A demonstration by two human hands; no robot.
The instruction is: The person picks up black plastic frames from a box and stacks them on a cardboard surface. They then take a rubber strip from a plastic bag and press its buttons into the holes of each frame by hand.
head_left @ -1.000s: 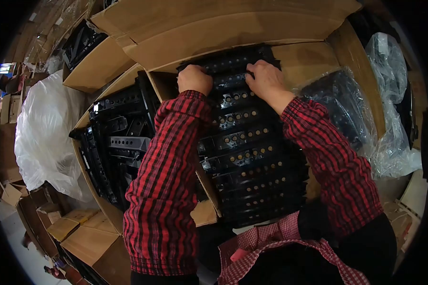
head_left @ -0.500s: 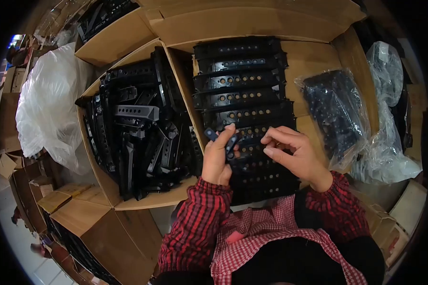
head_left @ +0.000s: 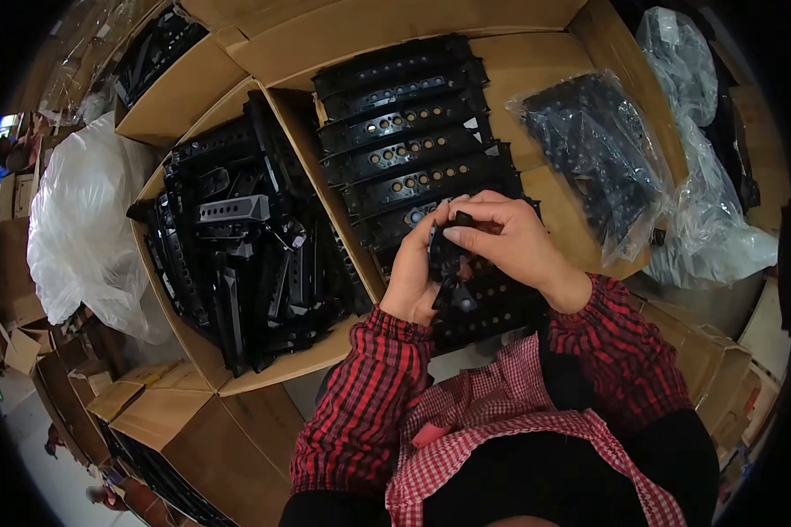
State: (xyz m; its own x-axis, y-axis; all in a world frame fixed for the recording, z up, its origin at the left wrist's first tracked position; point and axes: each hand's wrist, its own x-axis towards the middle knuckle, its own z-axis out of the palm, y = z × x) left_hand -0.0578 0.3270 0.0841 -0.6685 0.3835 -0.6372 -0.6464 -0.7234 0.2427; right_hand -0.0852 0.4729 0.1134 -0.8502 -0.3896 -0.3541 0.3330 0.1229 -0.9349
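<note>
My left hand (head_left: 413, 272) is wrapped round small black parts (head_left: 448, 255) above the lower rows of black strips. Bent over the same parts from the right is my right hand (head_left: 520, 246), its thumb and fingers pinched at their upper end. The fingers hide much of what they hold. Beneath and beyond both hands, long black strips with round holes (head_left: 413, 154) lie in a stacked row in a cardboard box.
Left of a cardboard divider (head_left: 303, 158), a box holds jumbled black parts (head_left: 233, 209). A clear bag of small black pieces (head_left: 593, 149) lies right of the strips. White plastic (head_left: 88, 228) is at far left, clear plastic wrap (head_left: 712, 211) at far right.
My right hand has moved left to meet my left hand and closed on the black parts. The camera view has shifted, and the boxes appear further left and higher.
</note>
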